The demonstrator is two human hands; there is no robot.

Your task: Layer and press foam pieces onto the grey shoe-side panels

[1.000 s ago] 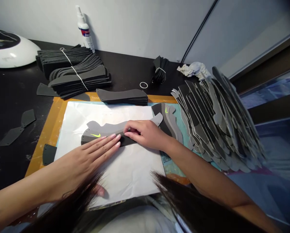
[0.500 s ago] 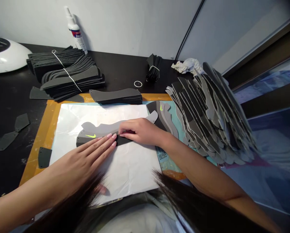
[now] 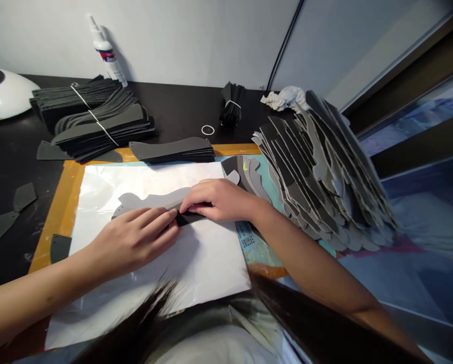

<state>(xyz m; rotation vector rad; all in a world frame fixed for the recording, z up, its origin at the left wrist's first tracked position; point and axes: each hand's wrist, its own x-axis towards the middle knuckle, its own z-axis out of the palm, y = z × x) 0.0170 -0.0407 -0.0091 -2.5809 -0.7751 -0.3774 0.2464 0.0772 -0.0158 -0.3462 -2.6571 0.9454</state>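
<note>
Grey layered pc., qty 1, flat on white sheet (qty 1), under both hands. Long axis approx. L–R; R end angled slightly away from wearer, pale wavy edge twd wall, dark edge twd wearer. L hand: fingers bent over pc., thumb hidden, can't tell if grip closed. R hand: grip closed, thumb + forefinger pinching dark edge nr. middle.

Table count: spray bottle ×1; white ring ×1; small tied bundle ×1; loose dark pcs. ×2, far L. Fanned stack at R ×1, pcs. overlap, uncountable.
</note>
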